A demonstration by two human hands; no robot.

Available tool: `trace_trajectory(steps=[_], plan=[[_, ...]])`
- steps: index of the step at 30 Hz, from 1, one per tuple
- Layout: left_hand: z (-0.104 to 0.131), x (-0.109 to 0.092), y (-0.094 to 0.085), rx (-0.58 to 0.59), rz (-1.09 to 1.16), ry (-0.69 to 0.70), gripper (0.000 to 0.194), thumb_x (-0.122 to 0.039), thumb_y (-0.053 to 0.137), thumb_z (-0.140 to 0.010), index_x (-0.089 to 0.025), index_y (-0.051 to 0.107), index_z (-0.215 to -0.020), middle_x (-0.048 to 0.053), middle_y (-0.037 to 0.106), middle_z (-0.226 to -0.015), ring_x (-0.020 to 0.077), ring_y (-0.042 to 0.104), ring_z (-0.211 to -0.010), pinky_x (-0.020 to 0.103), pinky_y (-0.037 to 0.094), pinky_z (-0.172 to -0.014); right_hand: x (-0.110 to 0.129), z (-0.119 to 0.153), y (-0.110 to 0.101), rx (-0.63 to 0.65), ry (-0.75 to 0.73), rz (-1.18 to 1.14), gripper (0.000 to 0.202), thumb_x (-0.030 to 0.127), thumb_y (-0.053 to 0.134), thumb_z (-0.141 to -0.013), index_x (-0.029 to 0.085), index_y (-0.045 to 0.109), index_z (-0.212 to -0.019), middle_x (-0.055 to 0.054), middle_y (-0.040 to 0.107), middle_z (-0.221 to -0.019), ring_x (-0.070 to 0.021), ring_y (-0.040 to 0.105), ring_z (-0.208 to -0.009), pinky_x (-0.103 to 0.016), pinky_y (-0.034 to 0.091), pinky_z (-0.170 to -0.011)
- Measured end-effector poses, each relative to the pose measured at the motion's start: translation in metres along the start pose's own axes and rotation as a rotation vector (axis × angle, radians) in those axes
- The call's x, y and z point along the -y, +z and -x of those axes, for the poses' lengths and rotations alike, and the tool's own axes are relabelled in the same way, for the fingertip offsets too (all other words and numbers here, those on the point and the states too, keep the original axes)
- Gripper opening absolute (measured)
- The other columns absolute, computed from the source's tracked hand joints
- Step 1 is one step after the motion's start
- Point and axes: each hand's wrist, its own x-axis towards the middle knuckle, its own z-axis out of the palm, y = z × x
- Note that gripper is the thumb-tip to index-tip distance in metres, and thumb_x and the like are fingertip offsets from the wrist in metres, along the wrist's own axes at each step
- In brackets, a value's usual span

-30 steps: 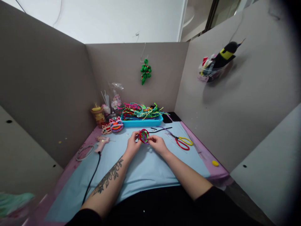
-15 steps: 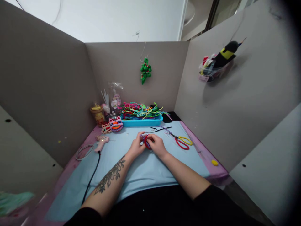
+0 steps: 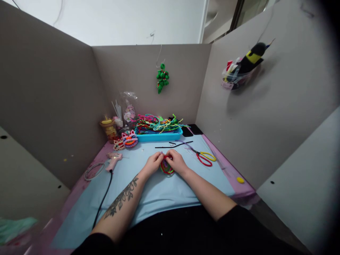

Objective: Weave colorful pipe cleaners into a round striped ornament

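Observation:
Between my two hands is a small round piece of coiled pipe cleaners (image 3: 167, 170), red, green and purple. My left hand (image 3: 154, 162) pinches its upper left edge, where a bit of purple shows at the fingertips. With fingers curled, my right hand (image 3: 175, 161) grips the red upper right part. The fingers hide some of the piece. Just beyond the hands lie thin black pipe cleaners (image 3: 174, 145) on the light blue cloth (image 3: 170, 193). Scissors (image 3: 204, 157) with one red and one yellow handle rest to the right.
A blue tray (image 3: 159, 136) heaped with colourful pipe cleaners stands at the back. Left of it are animal-face ornaments (image 3: 130, 139) and a yellow-lidded cup (image 3: 108, 129). A pink glue gun (image 3: 114, 161) with a black cord lies at left. Grey partitions (image 3: 148, 81) surround the table.
The round piece has turned, and more of its green and red coils now show below my fingers. Both hands remain on it. The whole view has shifted slightly.

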Motion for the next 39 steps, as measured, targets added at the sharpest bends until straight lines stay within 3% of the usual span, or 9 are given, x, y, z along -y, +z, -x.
trace_trajectory(steps=[6,10,14,18,22,25,28,33,39], plan=[[-0.007,0.002,-0.01,-0.228,-0.027,0.044,0.028,-0.042,0.057,-0.076,-0.016,0.062,-0.067,-0.001,0.057,-0.062,0.0132,0.053,-0.064,0.022,0.04,-0.058,-0.003,0.004,0.003,0.105,0.037,-0.097,0.012,0.019,0.052,-0.077,0.022,0.06,-0.086,0.0,0.063,-0.08,-0.0157,0.057,-0.073,-0.029,0.045,-0.072],[-0.015,0.006,-0.027,-0.393,0.256,-0.052,0.03,-0.045,0.059,-0.074,-0.015,0.061,-0.076,-0.002,0.053,-0.057,0.0074,0.043,-0.046,0.019,0.03,-0.043,-0.001,0.005,0.002,0.209,-0.095,-0.077,0.023,0.013,0.052,-0.078,0.023,0.066,-0.093,-0.002,0.068,-0.09,-0.0177,0.059,-0.086,-0.032,0.045,-0.082],[-0.023,0.01,-0.042,-0.588,0.574,-0.006,0.026,-0.038,0.065,-0.068,-0.015,0.054,-0.072,0.001,0.059,-0.075,0.0038,0.045,-0.049,0.016,0.033,-0.043,0.0,0.004,0.003,0.218,-0.117,-0.087,0.023,0.012,0.054,-0.076,0.024,0.068,-0.089,-0.003,0.069,-0.085,-0.0187,0.059,-0.083,-0.033,0.046,-0.079],[-0.019,0.008,-0.042,-0.448,0.616,-0.076,0.029,-0.04,0.067,-0.071,-0.015,0.06,-0.085,0.008,0.061,-0.098,0.0075,0.056,-0.067,0.017,0.043,-0.053,-0.001,0.003,0.003,0.151,0.004,-0.194,0.018,0.015,0.052,-0.075,0.023,0.067,-0.083,-0.002,0.068,-0.082,-0.0176,0.06,-0.079,-0.031,0.047,-0.076],[-0.004,-0.001,-0.025,0.026,0.619,-0.28,0.054,-0.043,0.069,-0.072,-0.027,0.051,-0.12,0.013,0.044,-0.133,0.0202,0.061,-0.094,0.03,0.052,-0.065,-0.004,0.002,0.0,0.012,0.134,-0.333,0.013,0.017,0.051,-0.073,0.02,0.061,-0.081,0.0,0.063,-0.077,-0.0155,0.058,-0.071,-0.029,0.047,-0.07],[0.005,-0.004,-0.012,0.292,0.565,-0.25,0.073,-0.036,0.073,-0.068,-0.03,0.039,-0.133,0.013,0.043,-0.135,0.0209,0.06,-0.095,0.029,0.052,-0.067,-0.001,-0.001,-0.004,-0.094,0.075,-0.292,0.01,0.013,0.051,-0.07,0.021,0.056,-0.074,-0.002,0.064,-0.085,-0.0185,0.057,-0.087,-0.033,0.045,-0.08],[0.006,-0.005,-0.003,0.284,0.45,-0.174,0.08,-0.033,0.077,-0.064,-0.026,0.038,-0.134,0.012,0.052,-0.123,0.0177,0.06,-0.086,0.025,0.05,-0.063,0.003,-0.003,-0.004,-0.126,-0.016,-0.198,0.011,0.011,0.053,-0.069,0.021,0.056,-0.071,-0.004,0.062,-0.096,-0.0214,0.053,-0.102,-0.039,0.039,-0.093],[0.0,-0.001,0.001,0.104,0.338,-0.091,0.068,-0.035,0.077,-0.062,-0.017,0.047,-0.121,0.007,0.058,-0.1,0.0162,0.059,-0.081,0.025,0.049,-0.064,0.003,-0.001,-0.002,-0.161,-0.029,-0.192,0.022,0.012,0.051,-0.071,0.023,0.056,-0.091,-0.007,0.055,-0.11,-0.0215,0.049,-0.11,-0.041,0.037,-0.097],[-0.004,0.001,0.005,-0.117,0.289,-0.126,0.05,-0.041,0.073,-0.063,-0.016,0.051,-0.1,0.005,0.055,-0.094,0.0139,0.057,-0.074,0.023,0.047,-0.056,0.005,0.003,-0.002,-0.101,-0.148,-0.014,0.016,0.034,0.064,-0.073,0.021,0.058,-0.082,-0.01,0.052,-0.114,-0.0272,0.042,-0.116,-0.046,0.032,-0.1]])
